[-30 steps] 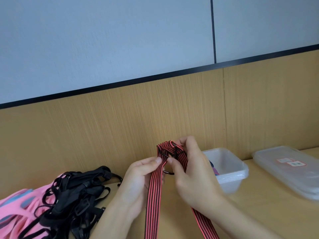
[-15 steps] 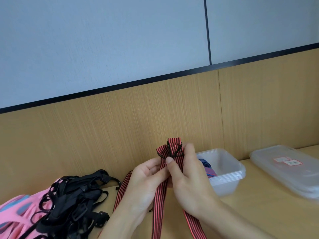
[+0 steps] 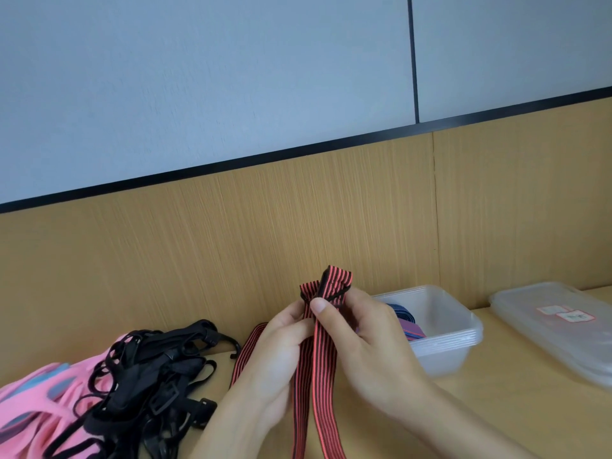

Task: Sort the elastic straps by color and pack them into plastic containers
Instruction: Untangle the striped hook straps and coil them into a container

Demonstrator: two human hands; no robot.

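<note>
A red-and-black striped elastic strap (image 3: 326,352) is held up over the table, its top end folded over. My left hand (image 3: 281,356) pinches the strap from the left, and my right hand (image 3: 371,346) pinches the fold from the right with the thumb on the front. Two lengths of strap hang down between my wrists, and a third runs off behind my left hand. Just behind my right hand stands a clear plastic container (image 3: 453,339) with blue and purple straps (image 3: 405,323) inside it.
A tangle of black straps (image 3: 149,376) with plastic hooks lies at the left, over pink and blue straps (image 3: 36,402). Clear container lids (image 3: 556,329) with small labels are stacked at the right. A wooden panel closes the table's back.
The folded top of the striped strap has been pulled tighter and stands more upright. Both hands shifted slightly and closed in around the fold. The black buckle is now hidden.
</note>
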